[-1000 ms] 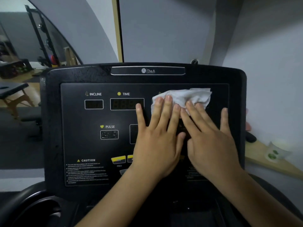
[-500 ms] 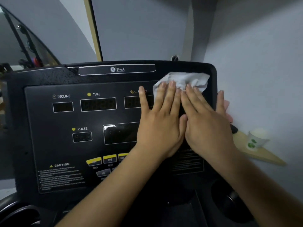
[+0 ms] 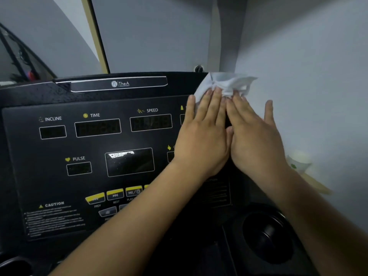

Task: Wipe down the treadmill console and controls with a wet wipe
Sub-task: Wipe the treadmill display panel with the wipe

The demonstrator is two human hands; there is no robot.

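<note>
The black treadmill console point(image 3: 99, 96) fills the lower left, with INCLINE, TIME, SPEED and PULSE displays and yellow buttons point(image 3: 114, 194) near its lower edge. A crumpled white wet wipe point(image 3: 229, 83) lies at the console's top right corner, partly over the edge. My left hand point(image 3: 203, 136) and my right hand point(image 3: 256, 140) lie flat side by side on the console's right part, fingers stretched out, fingertips pressing the wipe's lower edge against the surface. The hands hide the rightmost displays.
A grey wall stands close on the right. A white paper cup point(image 3: 298, 161) with green marks sits on a wooden ledge point(image 3: 316, 184) beside the console. A round black cup holder point(image 3: 267, 236) lies at the lower right. Gym equipment shows at the far left.
Both hands have pushed the wipe up and to the right, from the middle of the display panel to the console's top right corner. The view has shifted right.
</note>
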